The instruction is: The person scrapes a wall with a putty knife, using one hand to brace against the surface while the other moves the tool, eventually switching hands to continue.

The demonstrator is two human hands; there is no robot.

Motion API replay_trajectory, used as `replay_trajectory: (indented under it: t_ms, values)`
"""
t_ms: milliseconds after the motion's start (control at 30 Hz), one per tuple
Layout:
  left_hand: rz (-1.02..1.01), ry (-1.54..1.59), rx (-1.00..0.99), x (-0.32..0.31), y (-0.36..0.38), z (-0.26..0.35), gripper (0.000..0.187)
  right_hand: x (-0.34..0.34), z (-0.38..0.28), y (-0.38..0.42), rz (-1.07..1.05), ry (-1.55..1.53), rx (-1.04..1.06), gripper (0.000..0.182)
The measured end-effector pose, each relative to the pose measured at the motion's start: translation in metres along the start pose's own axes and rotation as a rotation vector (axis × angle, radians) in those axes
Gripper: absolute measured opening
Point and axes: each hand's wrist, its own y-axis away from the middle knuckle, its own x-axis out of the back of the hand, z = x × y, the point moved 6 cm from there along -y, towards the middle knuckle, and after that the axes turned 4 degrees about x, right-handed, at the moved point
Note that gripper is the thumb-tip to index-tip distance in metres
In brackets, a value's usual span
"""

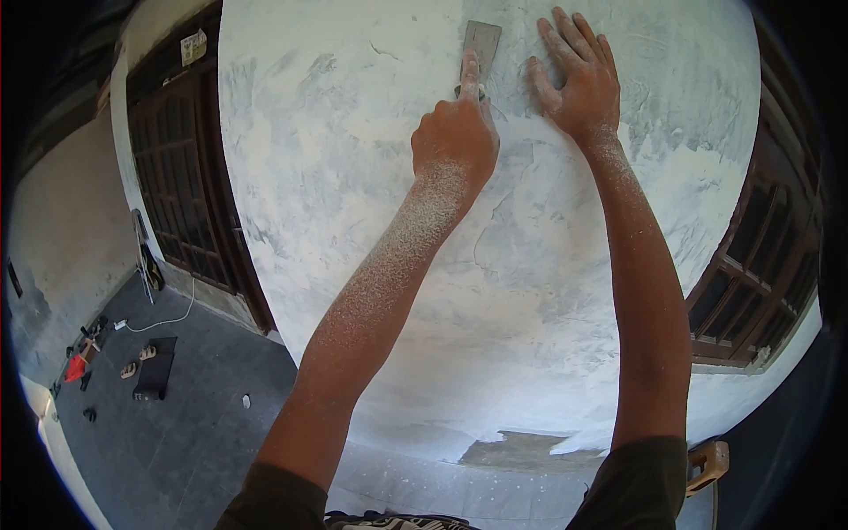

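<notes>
My left hand [457, 137] is closed around the handle of a putty knife [481, 40], its index finger stretched along the blade. The blade lies against the upper part of a wall [371, 203] coated in patchy white and grey. To the right of it, my right hand [583, 84] is spread with its palm side toward the wall, fingers pointing up and apart. It holds nothing. White dust covers both hands and the left forearm. Most of the knife's handle is hidden inside my left fist.
A dark wooden door [181, 168] stands at left, and a brown-framed window [751, 265] at right. On the grey floor lie sandals [148, 352], a dark mat [157, 375], a white cable [177, 320] and a red item [75, 368]. Near the wall's base, a bare patch [517, 450] shows.
</notes>
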Motion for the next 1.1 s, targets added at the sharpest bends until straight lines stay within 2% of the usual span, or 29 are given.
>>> replay_trajectory:
  t_ms: [67, 200, 267, 367, 533, 667, 733, 867, 933, 1067, 1100]
  values:
    - [-0.004, 0.005, -0.005, 0.005, -0.024, 0.004, 0.062, -0.004, 0.005, 0.003, 0.143, 0.055, 0.086, 0.053]
    - [0.084, 0.002, -0.036, 0.0, 0.009, -0.002, 0.059, -0.008, 0.008, 0.006, 0.146, 0.074, 0.083, 0.052]
    - [-0.051, -0.034, 0.035, -0.014, 0.039, -0.014, 0.06, -0.006, 0.007, 0.005, 0.128, 0.06, 0.075, 0.052]
    - [-0.048, -0.008, 0.055, -0.018, 0.046, -0.016, 0.061, -0.003, 0.005, 0.004, 0.123, 0.045, 0.065, 0.052]
    - [0.121, -0.013, -0.025, 0.004, -0.001, 0.003, 0.06, -0.005, 0.006, 0.003, 0.134, 0.033, 0.072, 0.052]
    - [0.004, -0.018, 0.017, -0.005, 0.035, -0.012, 0.059, -0.006, 0.005, 0.006, 0.134, 0.038, 0.07, 0.053]
    - [-0.143, 0.02, 0.105, -0.016, 0.047, -0.023, 0.059, -0.006, 0.005, 0.007, 0.132, 0.035, 0.069, 0.053]
    - [-0.064, 0.034, 0.054, -0.014, 0.023, -0.017, 0.06, -0.005, 0.004, 0.007, 0.125, 0.034, 0.061, 0.053]
    - [0.059, 0.038, 0.006, -0.004, 0.011, -0.01, 0.062, -0.006, 0.003, 0.008, 0.129, 0.036, 0.066, 0.054]
    - [0.05, 0.016, 0.002, -0.008, 0.029, -0.014, 0.062, -0.005, 0.003, 0.007, 0.116, 0.046, 0.058, 0.054]
    - [-0.03, 0.057, 0.031, -0.012, 0.039, -0.019, 0.062, -0.004, 0.003, 0.007, 0.117, 0.048, 0.056, 0.054]
